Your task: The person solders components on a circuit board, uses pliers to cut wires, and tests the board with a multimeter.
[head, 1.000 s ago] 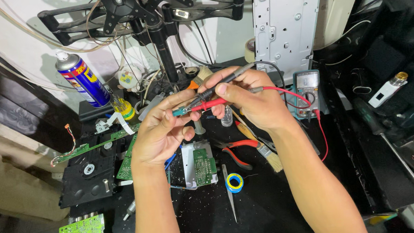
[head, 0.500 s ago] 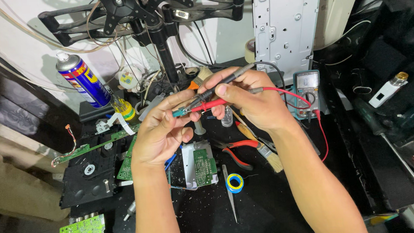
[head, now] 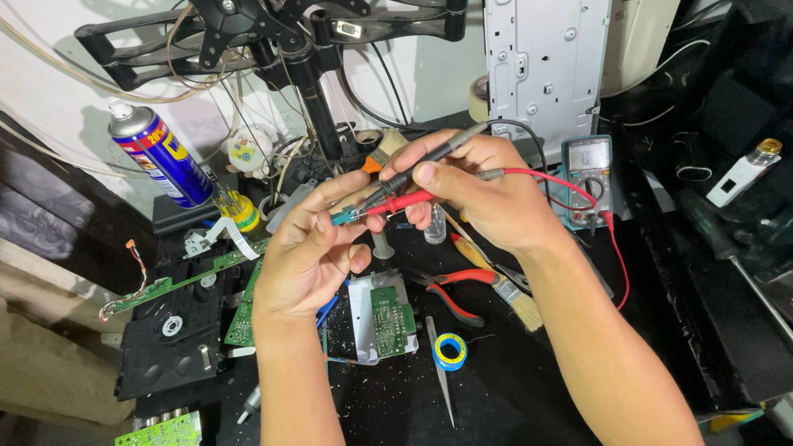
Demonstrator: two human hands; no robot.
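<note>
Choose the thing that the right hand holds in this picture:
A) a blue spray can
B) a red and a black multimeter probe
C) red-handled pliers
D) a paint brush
B: the right hand grips the red probe and the black probe together, their tips meeting a small part pinched by the left hand.

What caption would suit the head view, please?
Left hand pinches a small green component while right hand applies red and black meter probes.

blue-and-yellow spray can stands back left; grey multimeter screen back right.
</note>
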